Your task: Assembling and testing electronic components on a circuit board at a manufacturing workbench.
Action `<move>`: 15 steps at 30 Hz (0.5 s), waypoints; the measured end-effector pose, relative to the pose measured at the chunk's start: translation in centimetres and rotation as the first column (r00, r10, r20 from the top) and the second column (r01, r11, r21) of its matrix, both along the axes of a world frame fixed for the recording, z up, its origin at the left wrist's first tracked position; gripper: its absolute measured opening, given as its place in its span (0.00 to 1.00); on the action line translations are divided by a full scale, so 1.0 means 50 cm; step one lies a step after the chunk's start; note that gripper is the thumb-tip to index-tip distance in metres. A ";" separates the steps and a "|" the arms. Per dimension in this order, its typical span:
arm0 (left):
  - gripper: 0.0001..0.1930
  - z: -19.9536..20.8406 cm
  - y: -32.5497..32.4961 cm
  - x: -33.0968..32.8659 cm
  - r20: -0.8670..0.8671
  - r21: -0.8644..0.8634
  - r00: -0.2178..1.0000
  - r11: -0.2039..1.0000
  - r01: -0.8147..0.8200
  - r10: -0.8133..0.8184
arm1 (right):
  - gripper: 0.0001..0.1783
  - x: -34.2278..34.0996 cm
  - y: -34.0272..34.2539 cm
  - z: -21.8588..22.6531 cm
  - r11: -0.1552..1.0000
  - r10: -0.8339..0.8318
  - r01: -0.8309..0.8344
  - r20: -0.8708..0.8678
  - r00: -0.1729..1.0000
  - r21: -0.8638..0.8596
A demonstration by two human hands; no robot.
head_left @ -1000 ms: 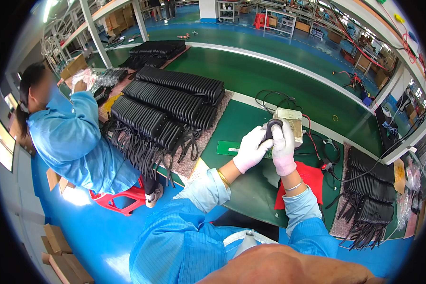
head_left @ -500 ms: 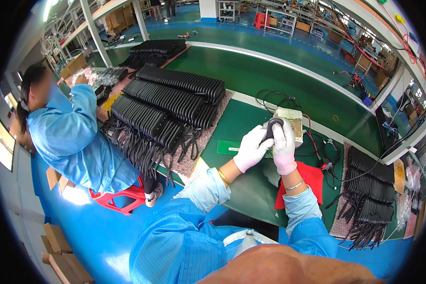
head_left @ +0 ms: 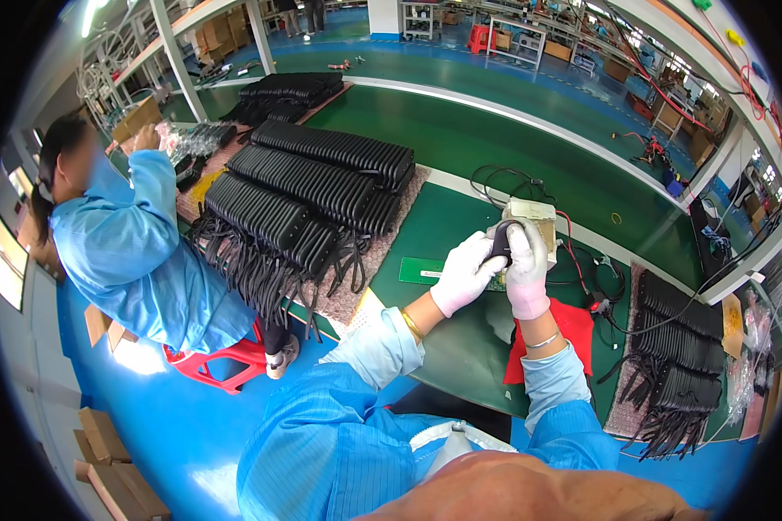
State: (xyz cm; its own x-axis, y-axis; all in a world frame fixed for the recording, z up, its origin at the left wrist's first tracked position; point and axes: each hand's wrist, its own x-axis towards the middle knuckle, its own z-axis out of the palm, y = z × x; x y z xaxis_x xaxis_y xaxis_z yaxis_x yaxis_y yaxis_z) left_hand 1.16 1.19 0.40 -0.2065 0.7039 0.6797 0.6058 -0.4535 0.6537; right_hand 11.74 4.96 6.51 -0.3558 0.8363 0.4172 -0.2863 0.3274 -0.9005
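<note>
Both my hands wear white gloves and meet over the green worktop [head_left: 456, 356]. Between them is a small black curved piece [head_left: 500, 241], bent like a loop; much of it is covered by the fingers. My left hand [head_left: 466, 276] is closed on its left side. Wrapped round the piece from the right, my right hand [head_left: 527, 273] is closed too. Just behind the fingers stands a whitish box-shaped fixture [head_left: 532, 208] with a red wire at its side. A green circuit board strip [head_left: 416, 270] lies left of my left hand.
Rows of black oblong parts with dangling straps [head_left: 313, 169] cover bubble wrap on the left. Similar black parts [head_left: 679, 334] are stacked at right. A red cloth [head_left: 573, 334] lies under my right wrist. Black cables [head_left: 604, 273] coil beside the fixture. A co-worker [head_left: 139, 243] sits at left.
The black piece has turned in my fingers, its loop now less visible. My right hand has shifted slightly to the right. The co-worker's hand has risen a little.
</note>
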 end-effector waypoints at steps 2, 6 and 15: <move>0.11 -0.002 0.001 0.001 0.008 0.003 1.000 1.000 -0.004 0.003 | 0.11 -0.002 0.004 -0.007 1.000 -0.006 0.006 0.000 1.000 0.004; 0.11 -0.003 0.001 0.000 0.002 -0.004 1.000 1.000 -0.010 0.010 | 0.11 -0.003 0.004 -0.005 1.000 -0.006 0.006 -0.001 1.000 0.011; 0.10 -0.003 -0.001 0.002 0.005 0.003 1.000 1.000 -0.009 0.009 | 0.11 -0.003 0.005 -0.005 0.998 0.050 -0.051 -0.037 0.998 -0.027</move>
State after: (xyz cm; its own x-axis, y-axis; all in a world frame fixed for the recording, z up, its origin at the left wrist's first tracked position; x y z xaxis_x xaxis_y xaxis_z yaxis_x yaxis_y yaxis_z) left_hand 1.26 1.14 0.25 -0.2160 0.6997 0.6810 0.6069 -0.4502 0.6550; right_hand 11.59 5.21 6.25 -0.3823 0.8295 0.4072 -0.3348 0.2864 -0.8977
